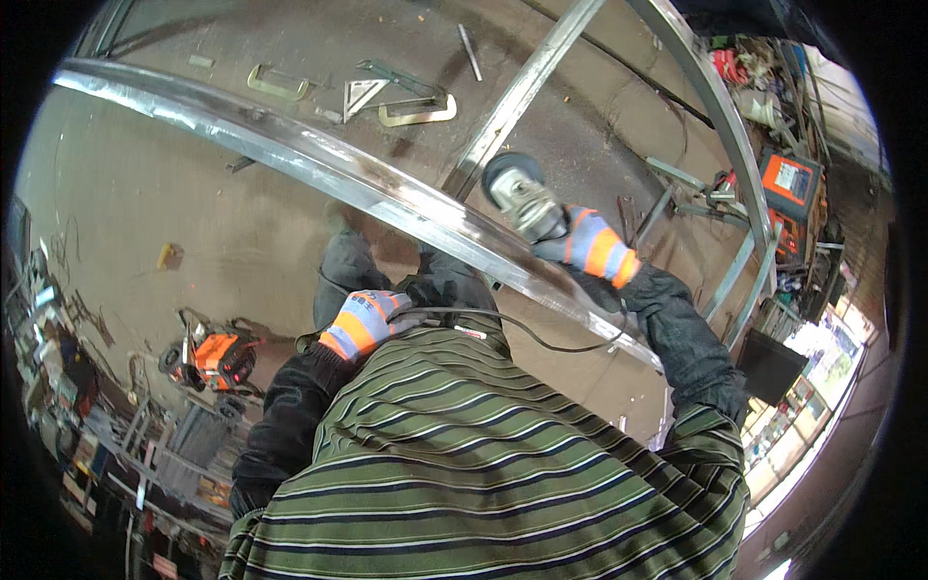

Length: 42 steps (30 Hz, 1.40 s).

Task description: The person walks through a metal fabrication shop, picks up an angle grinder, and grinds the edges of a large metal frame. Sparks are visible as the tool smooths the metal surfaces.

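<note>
My right hand, in a grey glove with orange bands, is wrapped round the body of an angle grinder. The grinder's dark disc end is over the joint where a metal crossbar meets a long shiny steel beam. Whether the disc touches the metal I cannot tell. At my waist, my left hand, gloved alike, has its fingers curled round a dark power cord. That cord loops across my front toward my right forearm. Part of the left fingers is hidden against my clothes.
Beyond the beam lie C-clamps, a white triangular square and a short metal rod. A curved frame bar rises at right, near an orange-and-black machine. Another orange machine stands on the floor at left.
</note>
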{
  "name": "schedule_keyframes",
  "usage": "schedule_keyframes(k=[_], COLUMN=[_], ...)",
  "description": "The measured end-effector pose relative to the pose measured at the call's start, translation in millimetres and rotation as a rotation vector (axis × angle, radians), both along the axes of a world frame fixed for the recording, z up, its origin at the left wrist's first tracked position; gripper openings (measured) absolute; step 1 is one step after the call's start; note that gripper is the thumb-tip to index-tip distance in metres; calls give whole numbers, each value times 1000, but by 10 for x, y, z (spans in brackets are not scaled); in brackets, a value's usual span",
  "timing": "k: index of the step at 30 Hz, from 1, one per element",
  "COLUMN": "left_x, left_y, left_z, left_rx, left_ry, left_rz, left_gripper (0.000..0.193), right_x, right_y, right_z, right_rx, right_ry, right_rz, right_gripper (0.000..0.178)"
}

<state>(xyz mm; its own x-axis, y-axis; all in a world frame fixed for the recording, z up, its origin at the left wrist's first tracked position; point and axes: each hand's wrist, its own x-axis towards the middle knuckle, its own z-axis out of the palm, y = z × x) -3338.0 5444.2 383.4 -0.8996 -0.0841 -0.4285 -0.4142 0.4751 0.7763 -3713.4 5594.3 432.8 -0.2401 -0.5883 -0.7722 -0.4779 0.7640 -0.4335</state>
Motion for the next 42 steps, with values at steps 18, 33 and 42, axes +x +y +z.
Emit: schedule_keyframes(k=[18,33,42], left_x=[90,332,364], left_y=[-412,-383,-411], left_z=[-161,-315,-298], left_rx=[49,114,89], left_ry=[-13,48,32], left_rz=[77,194,230], left_gripper=[39,29,27], right_x=[643,560,841], right_y=[-920,-767,-1940], right_z=[-277,24,-614], right_rx=[80,184,-107], right_ry=[-35,-137,-92], right_rz=[212,31,411], right_gripper=[71,61,61])
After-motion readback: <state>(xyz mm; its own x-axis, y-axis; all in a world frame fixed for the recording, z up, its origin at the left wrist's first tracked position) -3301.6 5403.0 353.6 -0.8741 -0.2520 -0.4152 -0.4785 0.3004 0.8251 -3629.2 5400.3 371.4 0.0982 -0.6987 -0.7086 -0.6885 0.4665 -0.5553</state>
